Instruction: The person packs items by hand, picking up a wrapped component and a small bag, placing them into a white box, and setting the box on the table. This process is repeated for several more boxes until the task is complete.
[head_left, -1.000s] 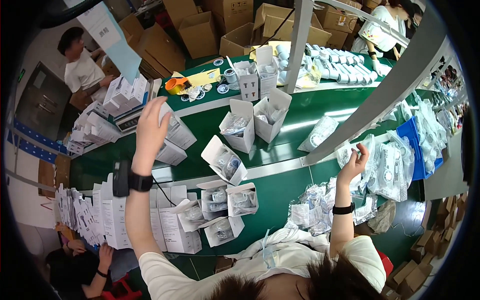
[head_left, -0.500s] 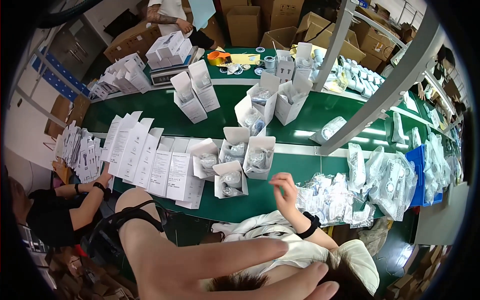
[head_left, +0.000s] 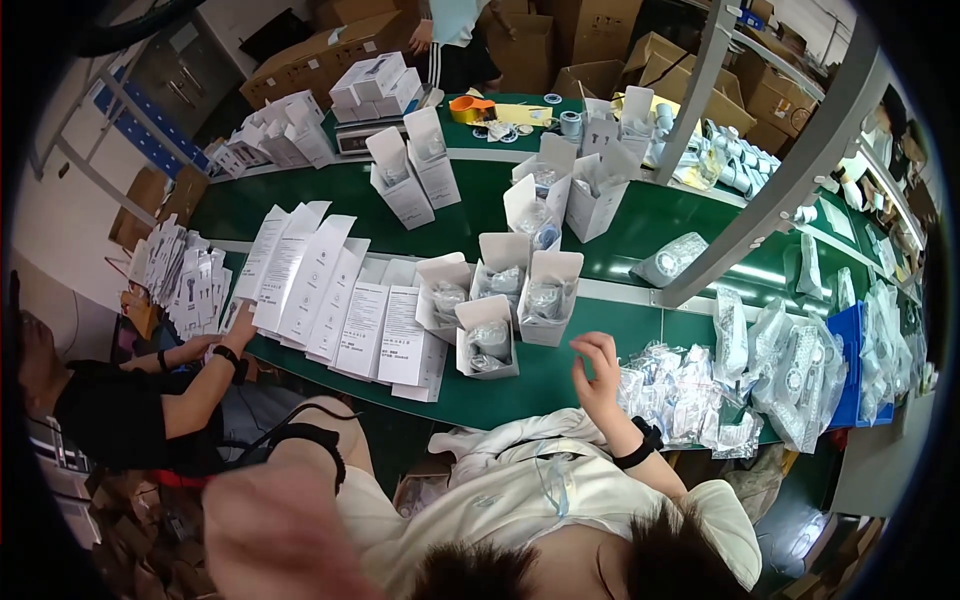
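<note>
My left hand (head_left: 285, 530) is a blurred shape at the lower left, close to the camera; its fingers are smeared by motion. A black wristband circles that arm higher up. My right hand (head_left: 597, 375) hovers over the table's near edge, fingers loosely bent and apart, with nothing in them. Just to its left stand open white boxes (head_left: 487, 360) with clear-bagged parts inside. To its right lies a pile of small clear packets (head_left: 665, 385). A row of flat, unfolded white cartons (head_left: 360, 325) leans along the table left of the boxes.
At the left, a person in black (head_left: 130, 405) holds the cartons' far end. Bubble-wrapped parts (head_left: 800, 370) lie beside a blue bin (head_left: 848, 350). A grey metal post (head_left: 760, 200) slants across the right. More open boxes (head_left: 405, 190) stand on the green belt (head_left: 480, 190).
My left hand has swung down and left from across the lower middle. My right hand stays raised near the boxes. The view has shifted slightly; the person at the back has moved right.
</note>
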